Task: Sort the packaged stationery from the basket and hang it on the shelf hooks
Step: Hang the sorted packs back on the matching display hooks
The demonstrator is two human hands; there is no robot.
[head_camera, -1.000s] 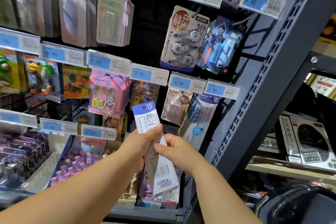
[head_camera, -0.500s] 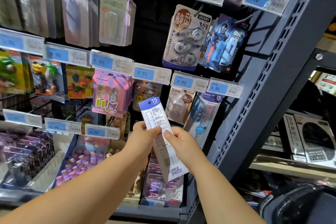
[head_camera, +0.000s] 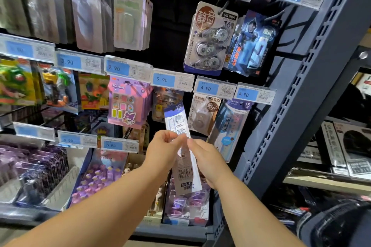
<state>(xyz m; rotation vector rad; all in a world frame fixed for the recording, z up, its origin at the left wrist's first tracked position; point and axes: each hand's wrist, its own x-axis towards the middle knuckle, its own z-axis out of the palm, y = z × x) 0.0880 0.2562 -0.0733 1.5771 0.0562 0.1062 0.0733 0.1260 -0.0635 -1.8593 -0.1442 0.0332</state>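
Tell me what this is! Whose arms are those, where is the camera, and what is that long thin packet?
There is no machine here: those are a person's own arms. The camera sits on their head and looks forward and down, so you see what they see. The left hand and the right hand both pinch a long packet with a blue top and a barcode. They hold it up in front of a shop shelf. Other packs hang there on hooks, with blue price tags between the rows. A similar pack marked 15 hangs just to the right.
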